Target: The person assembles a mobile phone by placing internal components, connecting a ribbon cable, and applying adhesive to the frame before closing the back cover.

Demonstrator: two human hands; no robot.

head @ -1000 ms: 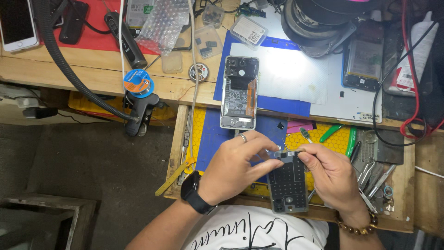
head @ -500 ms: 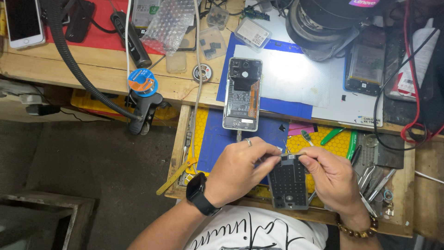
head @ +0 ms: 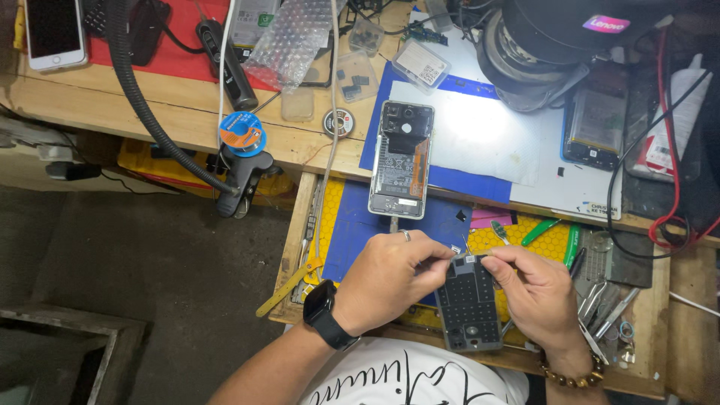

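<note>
My left hand (head: 394, 281), with a black watch on the wrist and a ring on one finger, grips the top left edge of a dark grey perforated rectangular block (head: 469, 307). My right hand (head: 536, 296), wearing a beaded bracelet, pinches the block's top right corner; something small may be between its fingertips, but I cannot make it out. Both hands hover over an open drawer lined with a blue mat (head: 367, 225). An opened phone (head: 401, 159) with its back off lies just beyond the hands, across the desk edge and the mat.
A white lit pad (head: 480, 135) lies right of the opened phone. Tweezers and metal tools (head: 607, 311) sit in the drawer's right side. A black hose and clamp (head: 236, 176) hang off the desk at left. Another phone (head: 52, 34), bubble wrap (head: 289, 41) and cables crowd the desk.
Both hands stay on the grey block in the same spot. The fingers have shifted slightly at its top edge. The camera view has drifted a little.
</note>
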